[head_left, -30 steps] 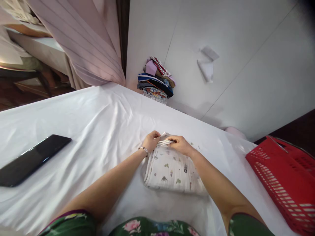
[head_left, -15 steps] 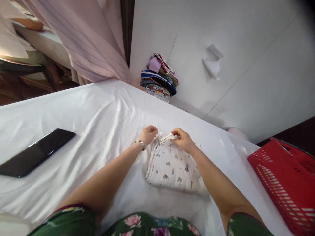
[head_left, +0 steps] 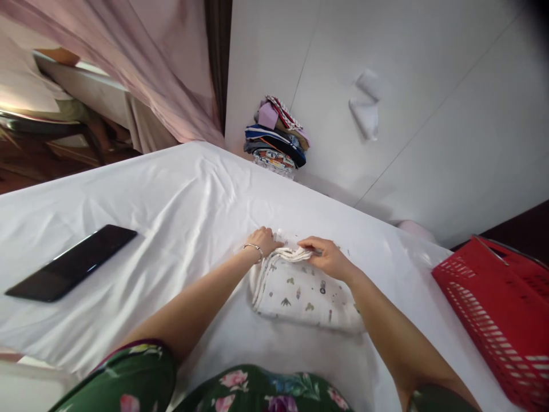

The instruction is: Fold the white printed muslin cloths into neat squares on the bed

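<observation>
A folded white cloth (head_left: 300, 294) with small green, grey and brown prints lies in several layers on the white-covered table. My left hand (head_left: 263, 240), with a bracelet at the wrist, is at the cloth's far left corner; its bent fingers close on the edge, their tips partly hidden. Between the thumb and fingers of my right hand (head_left: 328, 256) is the gathered far edge of the same cloth, a little to the right. The layers bunch up between the two hands, while the near side lies flat.
A black phone or tablet (head_left: 72, 263) lies at left. At right stands a red plastic basket (head_left: 489, 320). Beyond the table's far edge are stacked folded clothes (head_left: 277, 137) and a white scrap (head_left: 365, 117). A pink curtain (head_left: 171, 68) hangs at upper left, a seated person behind it.
Both hands have come slightly nearer to me, lowering the cloth's far edge. The left hand has turned more palm-down at the corner. The view has shifted a little.
</observation>
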### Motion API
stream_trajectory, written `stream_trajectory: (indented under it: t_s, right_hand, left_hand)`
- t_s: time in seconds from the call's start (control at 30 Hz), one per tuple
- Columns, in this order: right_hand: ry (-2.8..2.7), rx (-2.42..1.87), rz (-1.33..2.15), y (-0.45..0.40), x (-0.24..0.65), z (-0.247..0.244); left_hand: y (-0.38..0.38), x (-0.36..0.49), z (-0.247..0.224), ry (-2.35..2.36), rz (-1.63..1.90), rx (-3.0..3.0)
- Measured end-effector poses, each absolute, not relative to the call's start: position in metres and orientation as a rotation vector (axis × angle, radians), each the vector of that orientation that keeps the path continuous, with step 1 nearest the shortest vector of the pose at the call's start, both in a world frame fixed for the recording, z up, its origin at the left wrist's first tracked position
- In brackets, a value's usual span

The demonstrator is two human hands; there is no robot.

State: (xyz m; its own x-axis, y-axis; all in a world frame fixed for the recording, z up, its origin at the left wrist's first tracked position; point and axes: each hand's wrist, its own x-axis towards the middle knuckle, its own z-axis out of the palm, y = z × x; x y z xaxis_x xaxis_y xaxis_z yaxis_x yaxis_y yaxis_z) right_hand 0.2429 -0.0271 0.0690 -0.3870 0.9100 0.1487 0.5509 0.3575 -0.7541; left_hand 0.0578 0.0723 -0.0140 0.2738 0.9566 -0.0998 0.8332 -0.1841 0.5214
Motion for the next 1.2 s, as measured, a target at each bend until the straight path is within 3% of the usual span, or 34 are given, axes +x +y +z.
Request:
stream_trajectory:
  t_s: [0.37,0.9,1.07,1.2]
  right_hand:
    - [-2.078,-1.258,0.854,-0.015,0.237,0.065]
    - [-1.775,-1.422,0.555,0.005,0.236,0.048]
    - [-1.840,-1.437,0.359,0.008,0.237,0.052]
    - [-1.861,-1.552,0.501,0.005,0.239,0.059]
  left_hand:
    - [0.091,0.077,-0.020,1.443,0.614,1.885]
    - [0.050,0.082,0.003,0.731,0.959,1.165]
    - [0.044,0.085,0.004,0.665,1.027,1.215]
    - [0.039,0.086,0.004,0.676,1.044,1.310]
